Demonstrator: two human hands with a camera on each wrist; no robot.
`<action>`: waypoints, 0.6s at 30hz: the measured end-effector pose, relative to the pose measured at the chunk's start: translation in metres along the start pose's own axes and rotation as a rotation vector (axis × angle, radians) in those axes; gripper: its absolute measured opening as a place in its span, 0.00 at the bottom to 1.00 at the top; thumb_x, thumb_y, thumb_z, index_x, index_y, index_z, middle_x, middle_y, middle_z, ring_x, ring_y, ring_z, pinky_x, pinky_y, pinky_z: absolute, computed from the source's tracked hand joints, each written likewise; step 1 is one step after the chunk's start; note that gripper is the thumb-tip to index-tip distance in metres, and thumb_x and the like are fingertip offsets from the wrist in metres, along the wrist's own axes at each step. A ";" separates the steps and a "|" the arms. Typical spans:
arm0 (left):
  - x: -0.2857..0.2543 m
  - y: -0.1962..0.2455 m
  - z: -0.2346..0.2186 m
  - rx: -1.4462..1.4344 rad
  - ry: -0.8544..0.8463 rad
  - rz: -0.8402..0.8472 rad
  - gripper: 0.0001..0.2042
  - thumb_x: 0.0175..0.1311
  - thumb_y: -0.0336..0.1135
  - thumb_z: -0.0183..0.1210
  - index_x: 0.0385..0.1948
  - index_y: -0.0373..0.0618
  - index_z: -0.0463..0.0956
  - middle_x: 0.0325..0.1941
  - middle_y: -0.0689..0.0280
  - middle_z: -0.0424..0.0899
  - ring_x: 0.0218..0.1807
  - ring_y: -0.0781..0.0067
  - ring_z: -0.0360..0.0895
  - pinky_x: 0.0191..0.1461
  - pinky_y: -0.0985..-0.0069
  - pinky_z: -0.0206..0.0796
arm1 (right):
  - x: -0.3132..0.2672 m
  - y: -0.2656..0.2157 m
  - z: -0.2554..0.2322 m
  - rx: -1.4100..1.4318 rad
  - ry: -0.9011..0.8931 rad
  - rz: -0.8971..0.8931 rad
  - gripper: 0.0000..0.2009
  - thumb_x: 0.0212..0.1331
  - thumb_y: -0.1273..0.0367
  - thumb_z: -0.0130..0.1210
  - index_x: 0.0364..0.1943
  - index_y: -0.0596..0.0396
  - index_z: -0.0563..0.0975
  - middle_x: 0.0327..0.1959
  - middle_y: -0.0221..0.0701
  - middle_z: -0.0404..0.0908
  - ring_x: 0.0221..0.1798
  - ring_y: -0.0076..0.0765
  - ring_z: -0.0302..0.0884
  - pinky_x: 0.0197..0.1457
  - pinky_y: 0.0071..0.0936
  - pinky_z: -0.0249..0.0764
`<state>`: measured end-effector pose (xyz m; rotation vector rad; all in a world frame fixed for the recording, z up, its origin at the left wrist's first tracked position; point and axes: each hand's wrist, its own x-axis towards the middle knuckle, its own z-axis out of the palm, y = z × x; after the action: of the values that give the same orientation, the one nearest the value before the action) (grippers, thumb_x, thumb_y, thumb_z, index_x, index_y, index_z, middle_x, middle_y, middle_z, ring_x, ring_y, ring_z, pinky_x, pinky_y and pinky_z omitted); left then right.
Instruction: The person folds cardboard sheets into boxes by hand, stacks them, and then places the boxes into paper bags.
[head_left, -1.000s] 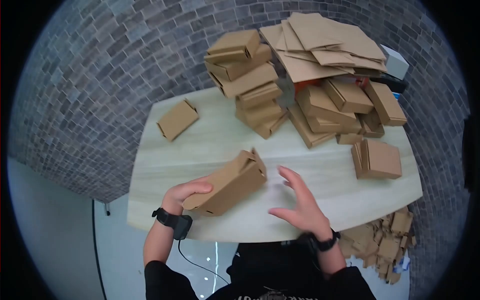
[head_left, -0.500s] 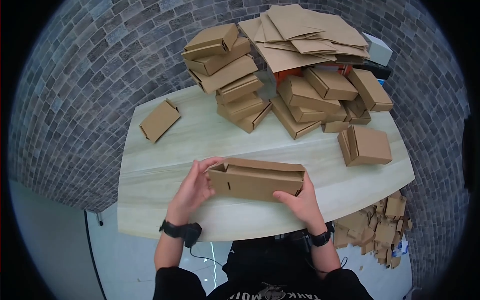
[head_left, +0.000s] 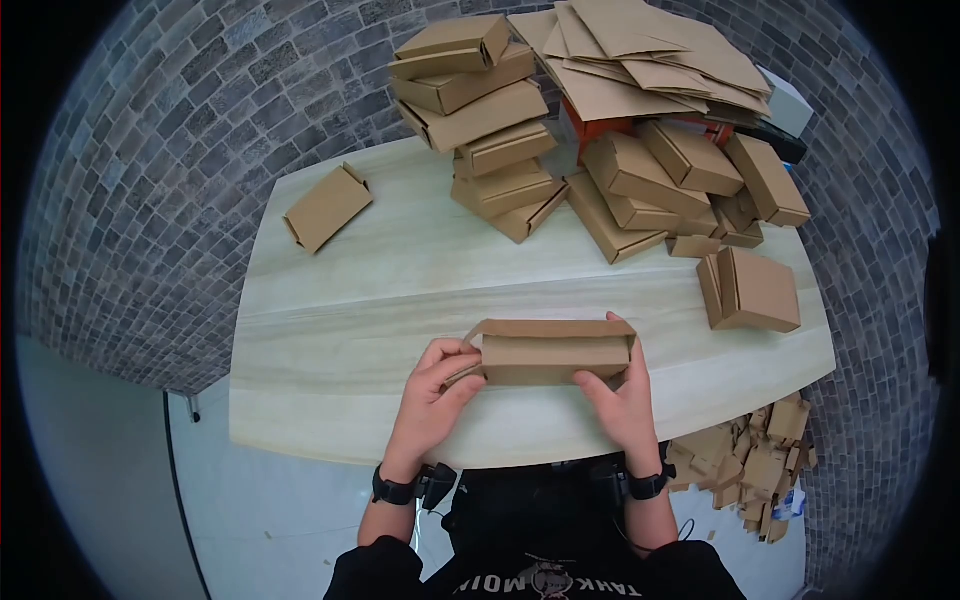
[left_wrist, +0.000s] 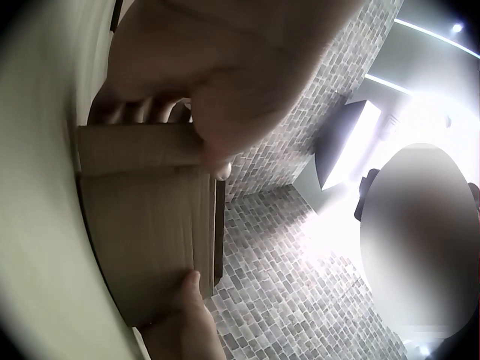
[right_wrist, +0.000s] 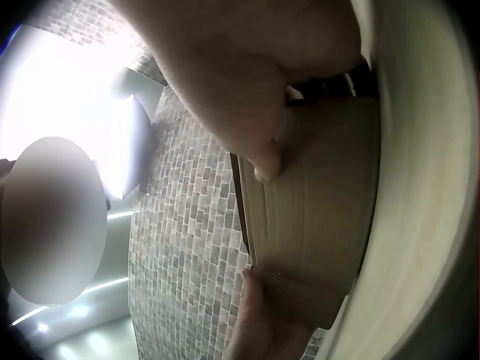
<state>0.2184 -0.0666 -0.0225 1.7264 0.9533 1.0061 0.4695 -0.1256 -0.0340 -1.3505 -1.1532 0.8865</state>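
A long brown cardboard box [head_left: 555, 355] is held near the table's front edge, its long flap raised along the far side. My left hand [head_left: 428, 405] pinches a flap at the box's left end, thumb in front and fingers behind. At the right end my right hand [head_left: 625, 400] grips the box, thumb on the near side. In the left wrist view the left hand [left_wrist: 210, 67] curls over the end of the box [left_wrist: 142, 240]. The right wrist view has the right hand [right_wrist: 247, 82] with its thumb on the box wall [right_wrist: 322, 195].
One small box [head_left: 328, 208] lies at the table's left. Behind stand a stack of boxes [head_left: 480, 115], a heap of boxes [head_left: 650, 185] and flat cardboard sheets [head_left: 640, 60]. More boxes [head_left: 758, 290] are at the right. Cardboard pieces [head_left: 755, 460] lie on the floor.
From a tilted hold in the left hand, the box has come level between both hands. The right hand has taken its right end; the left hand has shifted to a flap at the left end.
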 end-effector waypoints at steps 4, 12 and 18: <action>-0.008 0.000 -0.001 -0.209 -0.088 -0.210 0.18 0.56 0.25 0.67 0.50 0.38 0.75 0.41 0.66 0.79 0.44 0.78 0.76 0.49 0.80 0.68 | -0.002 0.002 0.006 0.116 0.014 -0.011 0.37 0.52 0.76 0.66 0.67 0.61 0.61 0.60 0.41 0.72 0.63 0.36 0.70 0.67 0.32 0.66; -0.007 0.002 0.037 -0.157 0.155 -0.186 0.30 0.54 0.36 0.73 0.53 0.40 0.62 0.45 0.60 0.77 0.48 0.71 0.75 0.53 0.72 0.69 | -0.010 0.008 0.007 0.263 0.016 0.002 0.37 0.51 0.80 0.64 0.67 0.61 0.60 0.60 0.39 0.71 0.63 0.37 0.70 0.68 0.33 0.65; -0.010 -0.003 0.041 0.222 0.113 -0.028 0.42 0.61 0.47 0.66 0.69 0.34 0.51 0.68 0.53 0.65 0.68 0.60 0.64 0.72 0.64 0.55 | -0.017 0.011 0.006 0.114 0.020 -0.050 0.34 0.53 0.81 0.63 0.66 0.64 0.62 0.63 0.42 0.72 0.65 0.37 0.69 0.69 0.33 0.63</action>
<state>0.2517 -0.0874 -0.0383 1.8464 1.1961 1.0198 0.4610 -0.1391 -0.0476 -1.2302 -1.0995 0.8876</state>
